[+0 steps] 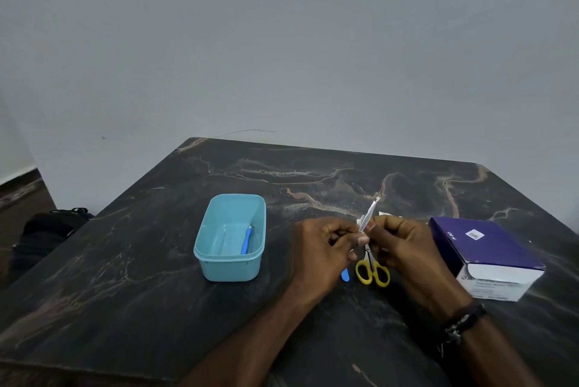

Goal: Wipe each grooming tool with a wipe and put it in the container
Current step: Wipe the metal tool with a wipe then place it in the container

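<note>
While held up over the dark table (156,261), a slim metal tool (369,214), pinched between left hand (319,248) and right hand (404,245), a scrap of white wipe (360,223) at the fingertips. Left: blue container (230,264) holding a blue tool (247,241). Below: yellow scissors (372,272). Right: purple box (485,255).

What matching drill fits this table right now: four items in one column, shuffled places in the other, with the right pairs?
Items
1. blue-handled tool
2. yellow-handled scissors
3. slim metal tool
4. purple and white box

Places
A. held up between both hands
B. flat on the table, partly under the hands
C. inside the light blue container
D. at the table's right side

Pairs: 1-C, 2-B, 3-A, 4-D
</note>
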Demonstrator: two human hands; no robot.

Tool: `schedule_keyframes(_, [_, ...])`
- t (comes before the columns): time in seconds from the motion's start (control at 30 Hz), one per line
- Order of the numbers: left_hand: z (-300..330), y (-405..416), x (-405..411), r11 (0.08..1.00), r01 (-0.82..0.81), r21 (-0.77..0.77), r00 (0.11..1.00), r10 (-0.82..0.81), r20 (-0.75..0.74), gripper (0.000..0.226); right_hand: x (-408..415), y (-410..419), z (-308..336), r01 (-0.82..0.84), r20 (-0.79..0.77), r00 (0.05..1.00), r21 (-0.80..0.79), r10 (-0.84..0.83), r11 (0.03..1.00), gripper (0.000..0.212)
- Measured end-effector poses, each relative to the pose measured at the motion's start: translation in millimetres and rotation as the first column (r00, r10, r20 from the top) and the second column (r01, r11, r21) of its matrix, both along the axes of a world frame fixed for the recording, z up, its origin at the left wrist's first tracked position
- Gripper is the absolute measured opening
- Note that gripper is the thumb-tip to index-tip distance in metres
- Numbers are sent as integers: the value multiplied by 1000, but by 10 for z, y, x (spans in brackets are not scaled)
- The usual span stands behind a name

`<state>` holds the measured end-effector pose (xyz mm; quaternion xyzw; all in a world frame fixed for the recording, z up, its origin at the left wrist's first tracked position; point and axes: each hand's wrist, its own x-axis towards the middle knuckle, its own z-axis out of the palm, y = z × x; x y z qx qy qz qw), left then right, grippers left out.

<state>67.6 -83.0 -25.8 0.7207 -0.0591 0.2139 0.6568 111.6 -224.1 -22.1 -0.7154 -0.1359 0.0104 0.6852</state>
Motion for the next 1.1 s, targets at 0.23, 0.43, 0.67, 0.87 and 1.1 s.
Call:
schedule_keyframes(0.23, [-24,-40,-9,998,54,23,997,-52,-51,8,77,-45,20,228,7,973,104,-230,968,12])
schedule_keyframes(0.43, [2,1,6,1000,14,-6,1000,-14,-14,18,-14,11,19,29,-14,999,-16,-29,999,21])
schedule_keyframes(0.67, [-36,-8,22,996,45,82,999,-45,-2,19,16,-31,56,174,-33,985,81,-172,981,14])
schedule_keyframes(0.87, [-50,-48,64,999,-39,37,997,37,73,10,29,-38,81,216,-120,973,184,-197,959,16])
schedule_keyframes(1.1, [100,16,75,917,-33,-397,997,57,49,11,-21,13,90,-15,-229,972,171,54,985,20])
